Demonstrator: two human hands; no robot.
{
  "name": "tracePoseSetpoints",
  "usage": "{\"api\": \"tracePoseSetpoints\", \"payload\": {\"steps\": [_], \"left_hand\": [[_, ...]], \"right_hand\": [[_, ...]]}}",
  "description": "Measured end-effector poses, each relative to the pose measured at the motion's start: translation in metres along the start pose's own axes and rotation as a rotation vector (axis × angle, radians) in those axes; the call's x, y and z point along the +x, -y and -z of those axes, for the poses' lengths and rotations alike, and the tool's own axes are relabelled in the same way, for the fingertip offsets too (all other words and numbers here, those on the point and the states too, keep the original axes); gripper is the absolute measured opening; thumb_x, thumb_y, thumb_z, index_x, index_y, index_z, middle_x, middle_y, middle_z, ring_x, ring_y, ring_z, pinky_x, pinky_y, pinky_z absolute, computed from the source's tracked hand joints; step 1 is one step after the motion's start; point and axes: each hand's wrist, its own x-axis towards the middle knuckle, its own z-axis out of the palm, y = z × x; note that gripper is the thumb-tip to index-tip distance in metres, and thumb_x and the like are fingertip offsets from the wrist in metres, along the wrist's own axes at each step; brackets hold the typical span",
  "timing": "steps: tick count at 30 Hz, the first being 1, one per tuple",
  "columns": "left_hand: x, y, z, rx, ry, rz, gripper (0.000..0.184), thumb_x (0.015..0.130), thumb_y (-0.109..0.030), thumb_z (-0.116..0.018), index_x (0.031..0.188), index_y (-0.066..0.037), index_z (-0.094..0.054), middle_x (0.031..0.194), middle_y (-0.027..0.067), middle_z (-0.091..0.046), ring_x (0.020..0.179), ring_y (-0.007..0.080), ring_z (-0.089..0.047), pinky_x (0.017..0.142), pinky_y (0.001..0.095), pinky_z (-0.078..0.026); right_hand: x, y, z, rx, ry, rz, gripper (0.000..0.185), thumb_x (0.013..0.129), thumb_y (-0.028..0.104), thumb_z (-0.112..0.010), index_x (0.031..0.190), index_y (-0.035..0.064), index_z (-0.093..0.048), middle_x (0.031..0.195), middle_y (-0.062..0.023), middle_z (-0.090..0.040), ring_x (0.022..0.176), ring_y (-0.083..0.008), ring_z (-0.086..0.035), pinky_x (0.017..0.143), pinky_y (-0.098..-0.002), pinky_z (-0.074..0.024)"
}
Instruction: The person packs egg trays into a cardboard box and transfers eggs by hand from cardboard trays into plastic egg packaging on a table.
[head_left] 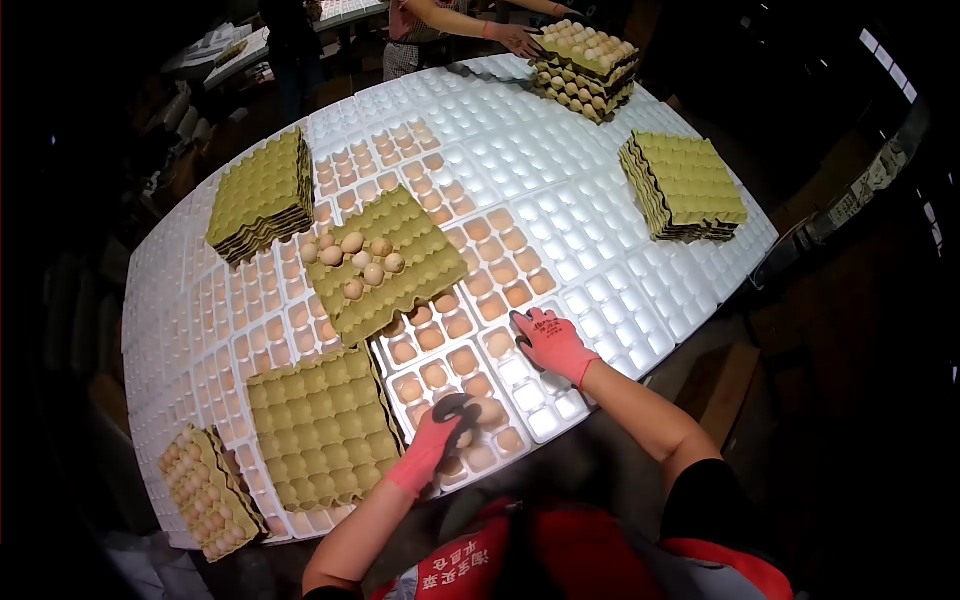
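Observation:
My left hand (pixel 442 440), in a pink glove with dark fingertips, is closed around a pale egg (pixel 487 411) above a white moulded tray (pixel 408 372) near the table's front edge. Other eggs sit in the pockets under and around that hand, partly hidden by it. My right hand (pixel 555 347), gloved alike, is over the tray to the right, its fingers and thumb apart. Just left of its fingertips an egg (pixel 498 344) rests in a pocket. Beyond my hands, a yellowish pulp egg tray (pixel 425 240) carries several loose eggs (pixel 373 273) on its left part.
Pulp trays are stacked at left (pixel 260 190), front left (pixel 320 430) and right (pixel 685 180). An egg-filled tray (pixel 208 490) lies at the front left corner. Across the table, a co-worker's gloved hand (pixel 515 40) touches a stack of filled trays (pixel 585 70).

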Motion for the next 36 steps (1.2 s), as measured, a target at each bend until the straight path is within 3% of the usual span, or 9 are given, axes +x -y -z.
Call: {"api": "tracePoseSetpoints", "payload": {"steps": [3, 5, 9, 10, 15, 21, 27, 29, 36], "left_hand": [[0.065, 0.018, -0.055, 0.796, -0.317, -0.637, 0.040, 0.088, -0.028, -0.070, 0.119, -0.004, -0.061, 0.100, 0.0139, -0.064, 0.093, 0.0294, -0.061, 0.082, 0.0424, -0.049], [0.096, 0.018, -0.068, 1.392, -0.289, -0.648, 0.044, 0.085, -0.026, -0.069, 0.121, -0.004, -0.057, 0.104, 0.0170, -0.057, 0.098, 0.0346, -0.059, 0.084, 0.0447, -0.047], [0.114, 0.010, -0.101, 1.152, -0.501, -0.692, 0.049, 0.083, -0.023, -0.069, 0.127, -0.004, -0.054, 0.112, 0.0154, -0.056, 0.105, 0.0338, -0.057, 0.085, 0.0439, -0.047], [0.115, 0.002, -0.110, 1.054, -0.372, -0.547, 0.063, 0.085, -0.023, -0.070, 0.141, -0.006, -0.046, 0.136, 0.0207, -0.049, 0.121, 0.0404, -0.051, 0.103, 0.0465, -0.041], [0.185, 0.056, -0.131, 1.397, -0.442, -0.792, 0.050, 0.092, -0.026, -0.057, 0.135, -0.001, -0.049, 0.136, 0.0213, -0.047, 0.126, 0.0387, -0.043, 0.108, 0.0493, -0.033], [0.063, 0.040, -0.078, 1.160, -0.630, -0.821, 0.060, 0.087, -0.032, -0.064, 0.139, -0.005, -0.048, 0.142, 0.0193, -0.044, 0.131, 0.0383, -0.041, 0.110, 0.0513, -0.032], [-0.100, 0.094, 0.160, 1.105, -1.764, -0.004, 0.059, 0.088, -0.042, -0.061, 0.132, -0.003, -0.052, 0.135, 0.0228, -0.048, 0.125, 0.0417, -0.043, 0.105, 0.0537, -0.035], [-0.137, 0.126, 0.198, 0.884, -1.534, 0.231, 0.063, 0.091, -0.043, -0.058, 0.137, -0.001, -0.048, 0.136, 0.0247, -0.050, 0.126, 0.0423, -0.046, 0.105, 0.0517, -0.038], [-0.189, 0.194, 0.210, 0.641, -1.289, -0.187, 0.063, 0.090, -0.033, -0.064, 0.139, 0.002, -0.046, 0.130, 0.0254, -0.057, 0.119, 0.0411, -0.056, 0.102, 0.0456, -0.045]], "right_hand": [[0.004, -0.029, 0.010, 0.271, -0.238, -0.104, 0.050, 0.095, 0.029, -0.057, 0.139, 0.0083, -0.047, 0.126, -0.0180, -0.055, 0.116, -0.0338, -0.054, 0.092, -0.0438, -0.0482], [0.011, -0.049, -0.013, 0.486, -0.326, -0.006, 0.044, 0.094, 0.017, -0.056, 0.137, 0.0079, -0.050, 0.125, -0.0181, -0.055, 0.117, -0.0362, -0.053, 0.097, -0.0454, -0.0463], [0.010, -0.073, -0.044, 0.636, -0.359, 0.051, 0.044, 0.089, 0.001, -0.053, 0.133, 0.0064, -0.054, 0.129, -0.0181, -0.054, 0.122, -0.0371, -0.051, 0.104, -0.0433, -0.0435], [0.004, -0.075, -0.049, 0.655, -0.394, 0.025, 0.045, 0.089, 0.001, -0.052, 0.133, 0.0066, -0.055, 0.130, -0.0185, -0.055, 0.122, -0.0375, -0.052, 0.103, -0.0434, -0.0434], [-0.005, -0.075, -0.033, 0.892, -0.560, -0.014, 0.039, 0.087, -0.004, -0.048, 0.123, 0.0017, -0.060, 0.120, -0.0162, -0.059, 0.111, -0.0319, -0.060, 0.096, -0.0383, -0.0484], [-0.015, 0.001, -0.012, 1.065, -0.385, 0.130, 0.034, 0.091, -0.001, -0.049, 0.122, 0.0005, -0.062, 0.116, -0.0146, -0.065, 0.107, -0.0289, -0.063, 0.094, -0.0348, -0.0491], [-0.031, 0.155, -0.042, 1.132, 0.447, 0.222, 0.053, 0.092, 0.023, -0.063, 0.139, 0.0023, -0.050, 0.117, -0.0194, -0.065, 0.109, -0.0331, -0.063, 0.094, -0.0395, -0.0495], [-0.013, 0.195, -0.099, 0.961, 0.277, 0.263, 0.060, 0.091, 0.025, -0.064, 0.141, -0.0009, -0.044, 0.119, -0.0246, -0.063, 0.113, -0.0392, -0.060, 0.097, -0.0432, -0.0474], [-0.021, 0.230, -0.124, 1.008, 0.019, 0.285, 0.061, 0.086, 0.007, -0.060, 0.143, -0.0024, -0.042, 0.134, -0.0207, -0.056, 0.124, -0.0307, -0.053, 0.106, -0.0364, -0.0410]]}}
